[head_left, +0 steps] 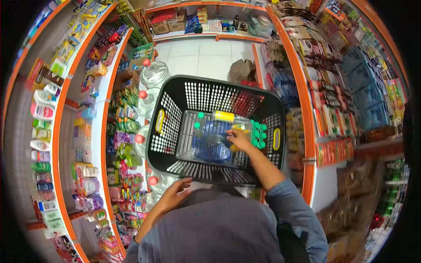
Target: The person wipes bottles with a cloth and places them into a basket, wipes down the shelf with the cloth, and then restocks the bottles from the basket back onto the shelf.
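Note:
A black shopping basket (169,142) with perforated walls stands in front of me. My right hand (239,139) reaches into it, fingers curled low among the bottles; what they hold, if anything, is unclear. By its fingertips lies a clear bottle with a yellow label (224,116). Several green-capped bottles (258,134) are grouped at the basket's right side. Two more green caps show left of the middle, one on a clear bottle (197,127). Blue material (206,149) shows at the basket's bottom. My left hand (174,195) hovers outside the near-left corner, fingers apart, holding nothing.
Large clear water jugs with red caps (154,74) line the basket's left side. Shelves with orange edges (107,98) hold packets and bottles on the left; more shelves (307,127) rise on the right. White floor tiles (199,57) stretch beyond. A brown sack-like item (242,70) sits behind the basket.

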`<state>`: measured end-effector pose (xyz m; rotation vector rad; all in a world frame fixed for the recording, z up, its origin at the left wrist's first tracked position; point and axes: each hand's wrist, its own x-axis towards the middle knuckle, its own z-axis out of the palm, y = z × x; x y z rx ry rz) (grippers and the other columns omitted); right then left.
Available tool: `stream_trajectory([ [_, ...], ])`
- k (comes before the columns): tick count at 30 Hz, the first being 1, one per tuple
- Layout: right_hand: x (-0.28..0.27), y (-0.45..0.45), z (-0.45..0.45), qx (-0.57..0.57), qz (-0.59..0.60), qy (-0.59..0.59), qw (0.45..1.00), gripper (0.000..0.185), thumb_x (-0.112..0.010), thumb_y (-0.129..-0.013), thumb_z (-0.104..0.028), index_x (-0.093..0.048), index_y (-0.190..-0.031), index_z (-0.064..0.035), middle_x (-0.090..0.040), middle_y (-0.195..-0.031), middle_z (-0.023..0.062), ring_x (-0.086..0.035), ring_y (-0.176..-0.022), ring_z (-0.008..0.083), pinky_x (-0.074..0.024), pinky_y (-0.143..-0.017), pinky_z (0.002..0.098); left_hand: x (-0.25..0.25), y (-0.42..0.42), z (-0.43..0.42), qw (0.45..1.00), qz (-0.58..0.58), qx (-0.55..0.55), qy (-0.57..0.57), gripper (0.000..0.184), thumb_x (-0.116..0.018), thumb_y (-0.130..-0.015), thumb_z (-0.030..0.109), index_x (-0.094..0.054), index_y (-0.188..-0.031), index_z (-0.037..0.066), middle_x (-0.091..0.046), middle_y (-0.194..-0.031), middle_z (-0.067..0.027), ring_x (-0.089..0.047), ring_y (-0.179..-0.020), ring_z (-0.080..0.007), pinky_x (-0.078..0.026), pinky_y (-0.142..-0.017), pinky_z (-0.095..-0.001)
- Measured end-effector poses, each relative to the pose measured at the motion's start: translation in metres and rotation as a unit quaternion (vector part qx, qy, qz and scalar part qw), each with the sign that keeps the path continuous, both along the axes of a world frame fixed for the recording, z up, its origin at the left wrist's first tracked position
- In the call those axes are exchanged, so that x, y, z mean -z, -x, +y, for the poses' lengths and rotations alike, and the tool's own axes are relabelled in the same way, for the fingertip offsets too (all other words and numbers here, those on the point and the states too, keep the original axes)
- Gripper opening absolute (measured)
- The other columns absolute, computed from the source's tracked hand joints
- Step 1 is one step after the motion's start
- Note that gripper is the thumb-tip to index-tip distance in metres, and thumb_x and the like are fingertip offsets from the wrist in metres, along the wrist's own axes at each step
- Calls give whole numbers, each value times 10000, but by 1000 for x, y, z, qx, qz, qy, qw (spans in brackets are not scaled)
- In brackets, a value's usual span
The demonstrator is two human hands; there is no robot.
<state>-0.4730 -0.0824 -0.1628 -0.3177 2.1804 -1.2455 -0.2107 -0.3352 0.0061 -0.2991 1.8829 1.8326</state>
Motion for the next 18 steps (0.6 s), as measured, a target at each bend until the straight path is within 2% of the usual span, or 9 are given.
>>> stream_trajectory([
  [1, 8, 14, -6, -1, -1, 3, 1000, 409, -650, -760, -201, -571, -1130, -45, -601, -1003, 116, -569, -948, 192, -443, -851, 296, 0, 11, -1, 999, 13, -33, 19, 434, -551, -872, 51, -412, -1282, 28, -487, -1270, -111, -497, -1140, -211, -392, -958, -320],
  [3, 24, 35, -24, -50, 205, -164, 964, 441, -661, -706, -166, -565, -1121, -55, -579, -1055, 135, -566, -940, 301, -455, -860, 371, -8, 29, -1, 993, 56, -54, 87, 417, -558, -855, 30, -436, -1253, 10, -526, -1225, -120, -518, -1120, -211, -393, -959, -324],
  [4, 32, 46, -30, -60, 178, -197, 962, 514, -655, -673, -149, -526, -1164, -71, -518, -1142, 170, -504, -1031, 350, -432, -897, 410, -9, 35, -2, 992, 49, -69, 93, 416, -561, -852, 33, -440, -1250, 11, -532, -1219, -118, -520, -1117, -207, -394, -956, -320],
  [5, 40, 60, -37, -64, 176, -194, 963, 514, -655, -673, -149, -526, -1164, -71, -518, -1142, 170, -504, -1031, 350, -432, -897, 410, -9, 40, -3, 990, 41, -86, 100, 415, -563, -849, 35, -445, -1247, 11, -537, -1212, -116, -522, -1115, -203, -396, -953, -317],
  [7, 64, 84, -50, -76, 240, -290, 923, 590, -629, -669, -115, -458, -1233, -97, -468, -1190, 148, -450, -1100, 320, -408, -928, 384, -15, 49, -1, 985, 31, -107, 134, 385, -565, -838, 36, -490, -1215, 28, -560, -1167, -103, -547, -1059, -195, -410, -915, -304],
  [8, 77, 93, -54, -62, 226, -285, 929, 624, -606, -663, -83, -419, -1258, -109, -468, -1179, 125, -429, -1122, 298, -379, -958, 371, -10, 51, -2, 981, 42, -101, 159, 378, -571, -830, 36, -503, -1201, 27, -563, -1157, -109, -550, -1047, -203, -411, -910, -308],
  [11, 104, 103, -64, -63, 248, -335, 907, 494, -539, -746, -93, -452, -1229, -156, -498, -1137, 66, -449, -1101, 271, -410, -885, 438, -2, 51, -6, 974, 48, -92, 200, 369, -583, -817, 42, -523, -1181, 26, -566, -1144, -122, -552, -1037, -223, -411, -908, -316],
  [15, 127, 104, -77, -62, 257, -422, 867, 298, -466, -829, -137, -501, -1125, -118, -520, -1088, 71, -490, -1044, 251, -417, -846, 417, 6, 50, -10, 973, 34, -117, 197, 364, -588, -814, 59, -532, -1172, 26, -566, -1138, -130, -543, -1052, -250, -402, -919, -328],
  [18, 127, 103, -76, -71, 284, -406, 866, 225, -453, -836, -134, -513, -1050, -97, -521, -1083, 85, -494, -1037, 253, -416, -843, 404, 3, 55, -10, 968, 29, -102, 226, 355, -588, -815, 61, -538, -1165, 25, -564, -1140, -132, -524, -1081, -254, -392, -931, -327],
])
